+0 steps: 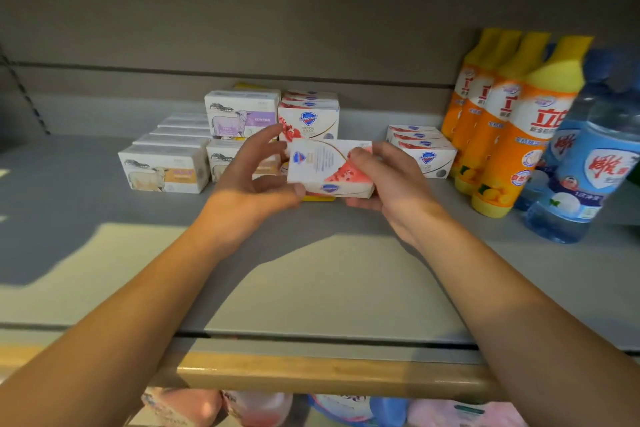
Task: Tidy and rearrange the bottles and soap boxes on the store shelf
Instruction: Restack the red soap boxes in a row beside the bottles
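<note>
A white and pink Safeguard soap box [325, 166] is held above the grey shelf [311, 288]. My right hand [388, 180] grips its right end with fingers curled round it. My left hand [252, 177] has its thumb under the box's left lower corner, the other fingers spread and lifted off it. Behind stands a stack of Safeguard boxes [310, 114], with a row of them [424, 147] to the right. Sheep-print soap boxes [166, 166] sit at the left, one stacked higher [242, 114]. Orange bottles with yellow caps [512, 125] stand at the right.
Clear blue bottles [581, 166] stand at the far right beside the orange ones. A yellow item [318, 198] lies under the held box. The shelf's wooden front edge [329, 376] runs across below my arms, with pink packages [256, 407] on the shelf beneath.
</note>
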The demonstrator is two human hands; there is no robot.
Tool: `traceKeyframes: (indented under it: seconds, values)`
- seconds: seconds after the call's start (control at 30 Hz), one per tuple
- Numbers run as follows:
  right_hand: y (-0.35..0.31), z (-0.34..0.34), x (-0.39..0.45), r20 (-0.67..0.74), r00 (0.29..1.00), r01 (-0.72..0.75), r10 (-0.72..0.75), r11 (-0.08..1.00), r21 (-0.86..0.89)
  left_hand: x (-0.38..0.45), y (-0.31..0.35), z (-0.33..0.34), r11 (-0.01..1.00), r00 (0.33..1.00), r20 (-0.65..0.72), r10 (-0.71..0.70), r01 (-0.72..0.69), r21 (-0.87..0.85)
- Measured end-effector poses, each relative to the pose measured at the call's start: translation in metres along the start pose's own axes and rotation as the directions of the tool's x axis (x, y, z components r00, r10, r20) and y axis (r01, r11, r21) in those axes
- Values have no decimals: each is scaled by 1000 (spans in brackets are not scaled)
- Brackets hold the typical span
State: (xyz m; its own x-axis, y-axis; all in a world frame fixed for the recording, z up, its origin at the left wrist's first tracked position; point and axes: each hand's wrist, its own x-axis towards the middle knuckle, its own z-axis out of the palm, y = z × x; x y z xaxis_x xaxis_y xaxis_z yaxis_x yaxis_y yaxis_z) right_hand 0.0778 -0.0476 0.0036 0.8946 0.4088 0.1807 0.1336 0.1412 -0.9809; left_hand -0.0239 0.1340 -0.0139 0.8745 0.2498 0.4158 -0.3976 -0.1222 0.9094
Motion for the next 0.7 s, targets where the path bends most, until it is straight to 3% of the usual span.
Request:
traceKeyframes:
  seconds: [0.1, 0.23, 0.33, 0.43, 0.57, 0.7]
  values:
    - [-3, -1, 1, 25, 993, -118, 116, 991, 58, 0, 0, 2, 997, 994, 106, 36, -43, 69]
    - [-7, -1, -1, 153, 959, -263, 239, 950, 166, 2, -2, 3, 994, 999, -49, 3, 2, 106]
    - [-7, -3, -2, 270, 956, -169, 112, 965, 200, 3, -2, 3, 998, 993, -110, -47, 50, 23]
    - [-5, -5, -5, 329, 944, -17, -5, 998, 65, 3, -2, 5, 997, 984, -164, -67, 73, 31]
    - [-1, -2, -6, 218, 973, 126, -74, 964, -233, 3, 0, 6, 990, 963, -242, -116, 131, 49]
    - [5, 1, -2, 150, 986, 93, -67, 981, -173, 2, 2, 7, 983, 963, -197, -184, 184, -20]
